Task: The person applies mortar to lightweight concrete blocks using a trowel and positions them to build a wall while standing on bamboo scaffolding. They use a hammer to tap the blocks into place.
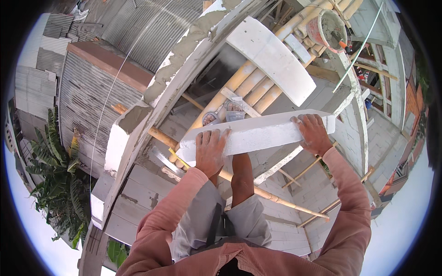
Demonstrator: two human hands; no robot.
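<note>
A long white block lies crosswise between my two hands. My left hand has its fingers curled over the block's left part, and my right hand grips it near the right end. Beneath it my sandaled feet stand on bamboo poles with a short plank across them. A second white block rests on the poles just beyond. Left of my left hand is a metal blade with a yellow part, partly hidden.
A mortar bucket with an orange-handled tool sits at upper right. At left runs a wall edge with mortar on it, with corrugated roofs and banana plants below. Drops between beams and bamboo show lower right.
</note>
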